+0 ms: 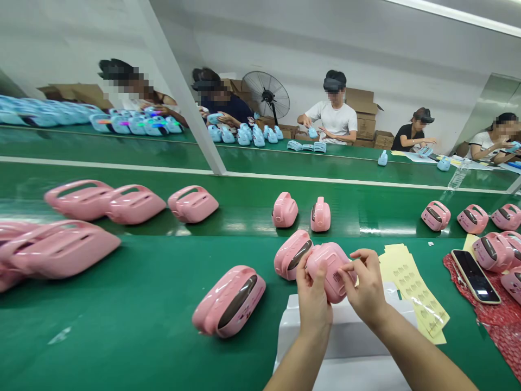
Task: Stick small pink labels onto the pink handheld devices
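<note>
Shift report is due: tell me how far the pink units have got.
Possibly done: the cluster by the phone. In hand: left hand and right hand grip the held unit, by the sticker sheets. Seemingly left: the next unit and the pile at left.

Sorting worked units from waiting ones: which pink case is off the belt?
The pink case gripped between the left hand and right hand; every other one lies on the green belt.
</note>
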A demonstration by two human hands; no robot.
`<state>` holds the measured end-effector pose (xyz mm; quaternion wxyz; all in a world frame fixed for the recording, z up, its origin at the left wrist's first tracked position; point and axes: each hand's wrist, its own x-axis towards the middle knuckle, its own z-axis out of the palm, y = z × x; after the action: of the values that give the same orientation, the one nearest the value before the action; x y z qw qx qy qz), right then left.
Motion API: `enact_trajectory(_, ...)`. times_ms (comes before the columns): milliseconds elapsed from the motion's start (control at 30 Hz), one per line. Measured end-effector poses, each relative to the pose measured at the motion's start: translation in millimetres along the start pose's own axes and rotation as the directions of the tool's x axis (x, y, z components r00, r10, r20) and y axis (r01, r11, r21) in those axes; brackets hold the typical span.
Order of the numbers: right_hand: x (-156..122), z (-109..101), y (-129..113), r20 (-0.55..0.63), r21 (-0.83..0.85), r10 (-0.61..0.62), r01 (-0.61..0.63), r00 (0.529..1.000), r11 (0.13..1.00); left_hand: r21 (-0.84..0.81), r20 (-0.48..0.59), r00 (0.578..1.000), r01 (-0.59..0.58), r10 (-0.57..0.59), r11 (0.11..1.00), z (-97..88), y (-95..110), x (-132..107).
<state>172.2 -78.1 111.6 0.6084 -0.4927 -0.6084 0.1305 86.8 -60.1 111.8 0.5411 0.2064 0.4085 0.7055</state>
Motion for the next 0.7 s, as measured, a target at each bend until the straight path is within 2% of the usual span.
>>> enact_trajectory(33, -1.9, 0.2, 0.0, -0.022, 0.002, -0.059, 0.06, 0.998, 0.998, -0.005, -0.001, 1.0, 0.003, -0.003, 1.0, -0.7, -0.3, 1.3)
enact_trajectory(100, -1.9, -2.5, 1.4, -0.066, 0.05, -0.056, 0.06, 0.996, 0.997, -0.027, -0.004, 1.0, 0.027, -0.027, 0.999, -2.5, -1.2, 4.0)
enact_trajectory(167, 3.0, -7.2, 6.2, -0.103, 0.099, 0.089, -0.079, 0.991, 0.992, -0.07, -0.013, 0.997, 0.078, -0.079, 0.994, -4.6, -2.8, 5.9)
enact_trajectory(233, 10.3, -11.0, 14.2, -0.018, 0.133, 0.332, -0.327, 0.943, 0.936, -0.122, -0.005, 0.991, 0.133, -0.134, 0.984, -7.1, -5.0, 5.9)
enact_trajectory(267, 13.8, -11.9, 18.9, 0.093, 0.138, 0.466, -0.475, 0.88, 0.869, -0.139, 0.027, 0.989, 0.146, -0.144, 0.979, -8.7, -6.2, 5.0)
enact_trajectory(300, 16.7, -12.1, 23.5, 0.226, 0.131, 0.58, -0.614, 0.783, 0.778, -0.142, 0.078, 0.988, 0.142, -0.132, 0.98, -10.9, -7.3, 3.8)
enact_trajectory(367, 20.4, -11.6, 31.2, 0.431, 0.117, 0.694, -0.798, 0.577, 0.591, -0.106, 0.23, 0.971, 0.093, -0.067, 0.99, -17.8, -8.0, 1.1)
enact_trajectory(400, 21.5, -11.6, 33.8, 0.479, 0.128, 0.709, -0.84, 0.518, 0.528, -0.062, 0.321, 0.946, 0.065, -0.042, 0.996, -22.8, -7.2, 0.1)
enact_trajectory(433, 22.2, -12.2, 35.6, 0.496, 0.153, 0.712, -0.857, 0.497, 0.491, 0.003, 0.407, 0.913, 0.036, -0.034, 0.999, -28.6, -5.2, -0.5)
enact_trajectory(467, 22.6, -13.5, 36.4, 0.493, 0.191, 0.708, -0.857, 0.506, 0.48, 0.084, 0.482, 0.875, 0.005, -0.045, 0.996, -34.9, -1.9, -0.5)
enact_trajectory(533, 22.5, -17.5, 35.4, 0.483, 0.257, 0.672, -0.824, 0.562, 0.504, 0.25, 0.617, 0.776, -0.038, -0.129, 0.967, -47.1, 8.9, 1.6)
enact_trajectory(633, 18.6, -21.7, 27.0, 0.449, 0.298, 0.549, -0.698, 0.705, 0.651, 0.35, 0.745, 0.609, -0.012, -0.271, 0.937, -56.6, 32.3, 9.6)
enact_trajectory(667, 16.2, -20.9, 22.4, 0.427, 0.286, 0.49, -0.627, 0.76, 0.724, 0.363, 0.75, 0.588, 0.017, -0.303, 0.932, -56.6, 40.8, 13.0)
enact_trajectory(700, 13.5, -18.6, 16.9, 0.4, 0.261, 0.42, -0.54, 0.815, 0.8, 0.397, 0.719, 0.616, 0.018, -0.323, 0.918, -55.3, 48.9, 16.8)
